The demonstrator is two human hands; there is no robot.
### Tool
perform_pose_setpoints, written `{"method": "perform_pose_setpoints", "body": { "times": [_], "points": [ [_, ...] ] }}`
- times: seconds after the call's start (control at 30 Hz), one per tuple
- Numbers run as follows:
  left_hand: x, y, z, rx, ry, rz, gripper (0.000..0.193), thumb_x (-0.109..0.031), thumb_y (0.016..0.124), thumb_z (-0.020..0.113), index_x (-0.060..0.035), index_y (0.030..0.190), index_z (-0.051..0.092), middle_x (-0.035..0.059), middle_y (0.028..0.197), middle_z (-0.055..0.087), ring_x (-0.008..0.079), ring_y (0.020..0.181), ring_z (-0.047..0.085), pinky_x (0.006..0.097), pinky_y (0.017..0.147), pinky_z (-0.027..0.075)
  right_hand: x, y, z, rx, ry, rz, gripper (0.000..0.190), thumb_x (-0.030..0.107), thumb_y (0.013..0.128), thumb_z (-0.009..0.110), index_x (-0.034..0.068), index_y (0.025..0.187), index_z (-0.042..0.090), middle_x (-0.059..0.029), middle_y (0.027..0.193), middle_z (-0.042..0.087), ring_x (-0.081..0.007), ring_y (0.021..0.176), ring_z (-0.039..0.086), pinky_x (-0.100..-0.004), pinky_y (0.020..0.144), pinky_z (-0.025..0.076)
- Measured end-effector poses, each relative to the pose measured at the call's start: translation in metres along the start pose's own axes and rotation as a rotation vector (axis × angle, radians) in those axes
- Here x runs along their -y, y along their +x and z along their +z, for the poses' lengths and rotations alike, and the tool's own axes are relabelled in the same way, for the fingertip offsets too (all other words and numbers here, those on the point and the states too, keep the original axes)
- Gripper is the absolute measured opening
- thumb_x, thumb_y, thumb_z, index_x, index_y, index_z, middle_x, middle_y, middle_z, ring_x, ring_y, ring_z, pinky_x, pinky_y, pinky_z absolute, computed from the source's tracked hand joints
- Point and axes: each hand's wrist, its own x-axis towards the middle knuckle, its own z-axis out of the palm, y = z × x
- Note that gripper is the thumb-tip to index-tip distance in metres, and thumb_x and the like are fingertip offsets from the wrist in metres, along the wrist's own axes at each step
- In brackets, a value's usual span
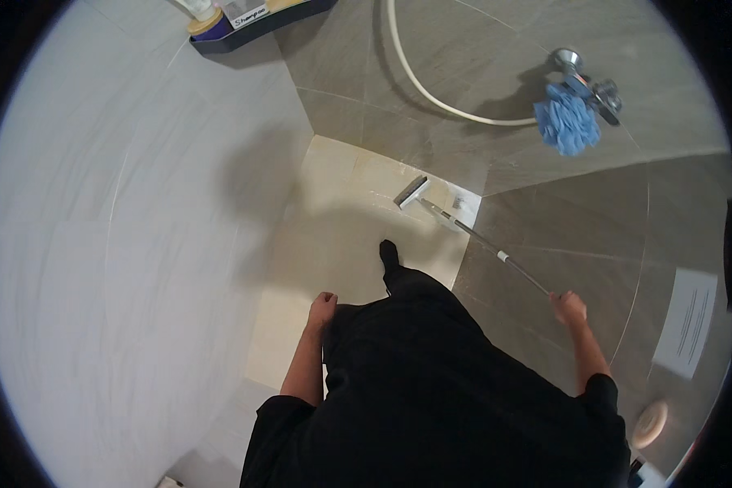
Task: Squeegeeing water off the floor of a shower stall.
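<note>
My right hand [568, 307] is closed around the upper end of the metal pole of a long-handled floor squeegee [505, 257]. Its white and dark head [412, 192] rests on the beige tiled shower floor [329, 177], near the grey wall and a floor drain [460, 202] in the corner. At the left side of my body, my left hand [324, 305] hangs beside my black clothing with its fingers curled; whether they are fully closed I cannot tell. One dark-covered foot [389, 253] shows on the floor below the squeegee head.
A dark corner shelf [262, 27] with bottles is on the wall at the top. A white shower hose [427, 94] runs to a chrome valve [576, 82], where a blue mesh sponge [567, 121] hangs. On the right wall are a white sheet with writing [686, 323] and a pinkish oval object [650, 424].
</note>
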Motion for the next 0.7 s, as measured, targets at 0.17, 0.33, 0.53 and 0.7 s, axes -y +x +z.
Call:
{"method": "perform_pose_setpoints", "body": {
  "times": [0.17,0.33,0.53,0.7],
  "points": [
    [0.057,0.000,0.007,0.067,0.052,0.109,0.041,-0.032,0.085,0.054,0.0026,0.106,0.059,0.0202,0.102,0.064,0.0318,0.099,0.061,0.0374,0.087,0.046,-0.040,-0.059,0.198,-0.056,0.124,0.006,0.053,0.040,0.088,0.051,-0.006,0.113,0.051,-0.0242,0.100,0.062,-0.0364,0.094,0.062,-0.0424,0.081,0.050],
    [0.157,-0.005,0.036,0.050,0.222,0.240,0.041,-0.033,0.084,0.053,0.0025,0.104,0.061,0.0214,0.103,0.063,0.0330,0.100,0.060,0.0384,0.088,0.045,-0.027,-0.126,0.352,0.212,0.910,-0.018,0.049,0.010,0.074,0.068,-0.001,0.113,0.039,-0.0187,0.079,0.057,-0.0292,0.063,0.061,-0.0364,0.045,0.049],
    [0.260,-0.029,0.057,0.090,0.393,0.131,0.042,-0.031,0.080,0.051,0.0067,0.093,0.063,0.0268,0.092,0.063,0.0377,0.093,0.062,0.0423,0.084,0.046,-0.016,-0.134,0.480,-0.067,0.852,0.098,0.038,0.013,0.073,0.063,0.002,0.106,0.048,-0.0242,0.090,0.062,-0.0361,0.085,0.064,-0.0419,0.077,0.048],
    [0.305,-0.065,0.084,0.108,0.478,0.169,0.040,-0.031,0.079,0.051,0.0060,0.086,0.064,0.0265,0.084,0.063,0.0374,0.085,0.063,0.0427,0.079,0.047,-0.023,-0.141,0.530,-0.103,0.742,0.146,0.035,0.010,0.074,0.056,0.001,0.108,0.055,-0.0241,0.096,0.064,-0.0358,0.092,0.063,-0.0419,0.084,0.047]
  ]
}}
